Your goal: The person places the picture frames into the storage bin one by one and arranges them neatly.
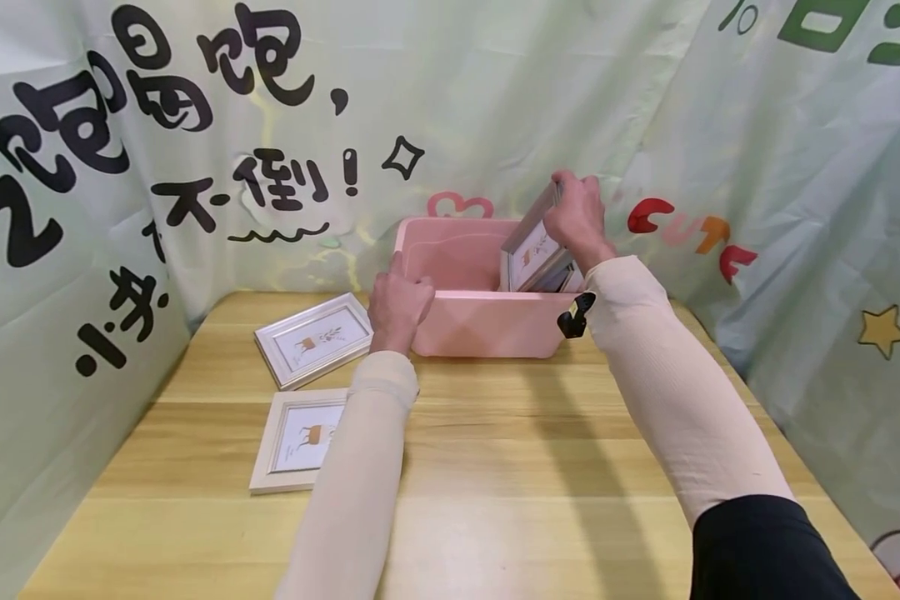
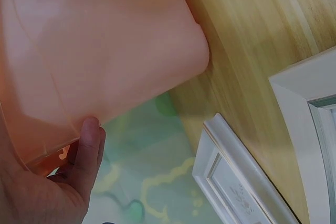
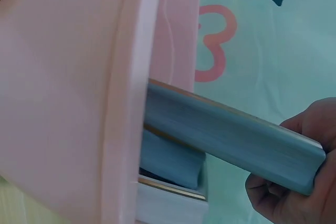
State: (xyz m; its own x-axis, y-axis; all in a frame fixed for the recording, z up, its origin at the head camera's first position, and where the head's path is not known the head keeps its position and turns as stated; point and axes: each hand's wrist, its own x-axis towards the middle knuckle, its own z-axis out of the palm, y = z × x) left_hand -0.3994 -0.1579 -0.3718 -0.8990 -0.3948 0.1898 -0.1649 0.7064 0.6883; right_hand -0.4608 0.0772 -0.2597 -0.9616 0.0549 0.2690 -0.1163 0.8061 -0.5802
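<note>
A pink plastic bin [image 1: 487, 327] stands at the back of the table. My left hand [image 1: 401, 307] grips its left end at the rim; in the left wrist view, fingertips [image 2: 89, 129] press the outer wall. With my right hand [image 1: 576, 218] I pinch the upper end of a picture frame [image 1: 531, 254] with a small animal print. It leans up to the right, its lower end inside the bin. The right wrist view shows its grey-blue edge [image 3: 236, 137], with another grey-blue frame [image 3: 170, 156] and a white frame [image 3: 170, 203] below it in the bin.
Left of the bin, a silvery white picture frame [image 1: 315, 340] lies angled on the wooden table [image 1: 480, 500]. Nearer to me is a cream picture frame [image 1: 266, 454], partly covered by my left sleeve. A printed cloth [image 1: 540, 92] hangs right behind the bin.
</note>
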